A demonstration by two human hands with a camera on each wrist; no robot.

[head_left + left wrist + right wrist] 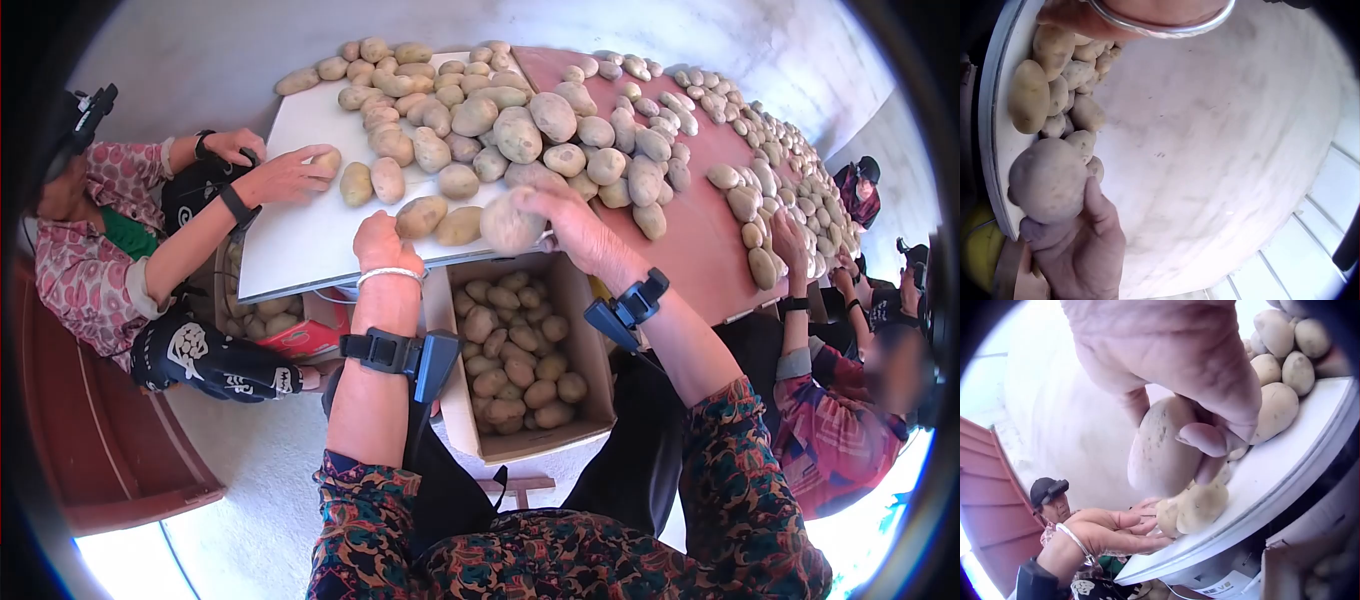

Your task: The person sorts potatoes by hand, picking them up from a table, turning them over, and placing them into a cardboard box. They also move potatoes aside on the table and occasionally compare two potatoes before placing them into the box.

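My right hand (560,215) grips a large, pale potato (513,221) over the front edge of the white tabletop (300,240). In the right wrist view its thumb and fingers curl round that potato (1163,450); the left wrist view shows it from the other side, resting against the palm. My left hand (388,245), with a silvery bangle at the wrist, is at the table edge beside a brownish potato (421,216). Its fingers look fairly straight in the right wrist view, tips right at the potatoes. Another potato (459,227) lies between the hands.
Below the edge, between my knees, stands a cardboard box (600,400) part filled with potatoes. A big potato heap (480,115) covers the back, spreading onto a reddish board (690,220). At left a person (110,220) handles a potato near a red box (310,335); others sit at right.
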